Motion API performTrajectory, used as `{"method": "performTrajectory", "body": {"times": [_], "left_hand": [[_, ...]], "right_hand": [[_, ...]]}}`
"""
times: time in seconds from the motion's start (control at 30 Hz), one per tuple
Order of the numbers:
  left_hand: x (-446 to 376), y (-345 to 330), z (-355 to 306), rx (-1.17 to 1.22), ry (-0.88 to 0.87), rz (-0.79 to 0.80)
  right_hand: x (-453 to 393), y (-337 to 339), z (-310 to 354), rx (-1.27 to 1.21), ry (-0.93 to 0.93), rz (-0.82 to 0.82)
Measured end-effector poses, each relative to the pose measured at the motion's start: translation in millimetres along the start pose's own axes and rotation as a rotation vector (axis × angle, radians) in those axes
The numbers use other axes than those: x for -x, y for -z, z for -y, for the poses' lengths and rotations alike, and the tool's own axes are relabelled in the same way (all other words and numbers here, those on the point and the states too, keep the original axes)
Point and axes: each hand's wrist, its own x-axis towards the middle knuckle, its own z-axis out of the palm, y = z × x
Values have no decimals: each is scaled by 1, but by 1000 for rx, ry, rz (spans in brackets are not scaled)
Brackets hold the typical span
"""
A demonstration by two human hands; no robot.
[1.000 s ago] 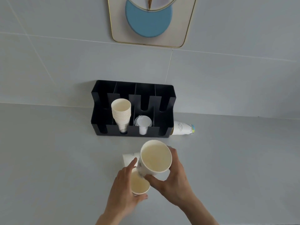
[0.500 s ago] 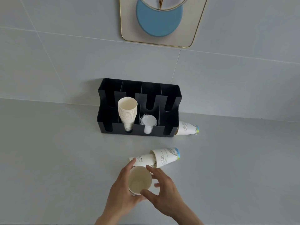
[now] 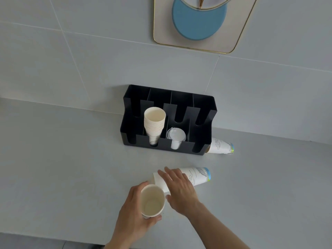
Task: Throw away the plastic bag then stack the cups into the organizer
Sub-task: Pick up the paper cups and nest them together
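Note:
My left hand [image 3: 133,212] grips a white paper cup [image 3: 152,201], mouth up, above the counter near the front. My right hand [image 3: 177,188] lies with fingers spread over a white printed cup [image 3: 196,177] that rests on its side just behind. Whether the fingers grip that cup I cannot tell. A black organizer [image 3: 168,150] stands against the wall. One of its slots holds a stack of paper cups [image 3: 154,123], the slot to the right holds clear lids [image 3: 176,136]. Another printed cup [image 3: 221,147] lies on its side at the organizer's right end. No plastic bag is in view.
The grey counter [image 3: 62,168] meets a grey tiled wall behind the organizer. A gold-framed picture with a blue disc [image 3: 199,20] hangs on the wall above. The counter's front edge runs near my forearms.
My right hand laid down the large cup it held a second ago, let go of the left hand's cup and moved back onto the cups lying on the counter. The left hand kept its cup.

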Motion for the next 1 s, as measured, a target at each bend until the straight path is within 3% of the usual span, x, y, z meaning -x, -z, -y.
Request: {"method": "performTrajectory", "body": {"times": [0.13, 0.27, 0.37, 0.5, 0.6, 0.77, 1.0], "left_hand": [[3, 2, 4, -10, 26, -7], [2, 4, 9, -20, 29, -26], [-2, 4, 11, -19, 30, -41], [-15, 0, 8, -17, 30, -51], [-25, -4, 6, -14, 50, -67], [-44, -9, 3, 0, 42, -66], [-56, -16, -1, 58, 49, -62]], "right_hand": [[-16, -17, 4, 142, 10, 44], [-30, -23, 3, 151, 11, -46], [-35, -5, 4, -108, -72, -198], [-37, 41, 3, -648, -266, -519], [-21, 71, 7, -901, -262, -614], [12, 73, 22, -947, -138, -534], [22, 29, 28, -625, -101, -273]]}}
